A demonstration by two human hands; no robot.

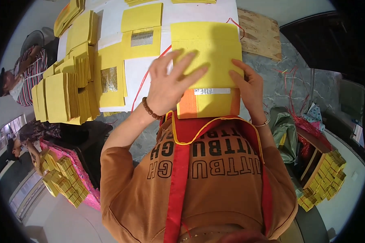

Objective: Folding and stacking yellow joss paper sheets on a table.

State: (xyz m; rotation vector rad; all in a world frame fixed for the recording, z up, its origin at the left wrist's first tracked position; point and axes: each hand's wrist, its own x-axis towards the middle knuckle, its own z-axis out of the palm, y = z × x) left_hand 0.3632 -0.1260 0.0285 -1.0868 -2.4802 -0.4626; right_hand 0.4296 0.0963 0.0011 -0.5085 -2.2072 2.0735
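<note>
A pile of yellow joss paper (207, 60) lies at the near edge of the white table, close to my body. Its lower part shows a silver foil strip and orange bands, partly covered by the upper sheet. My left hand (170, 83) is open, fingers spread over the left side of the sheet. At the right edge, my right hand (248, 87) has its thumb on top and its fingers round the side, holding the paper. A red string (147, 77) runs across the table beside my left hand.
Stacks of yellow paper (61, 95) fill the table's left side, with foil-patched piles (141, 46) between. A plywood board (259, 34) is at the right. Two people (28, 73) are at the left, one by a pink-covered table (83, 172). Yellow bundles (324, 176) stand at lower right.
</note>
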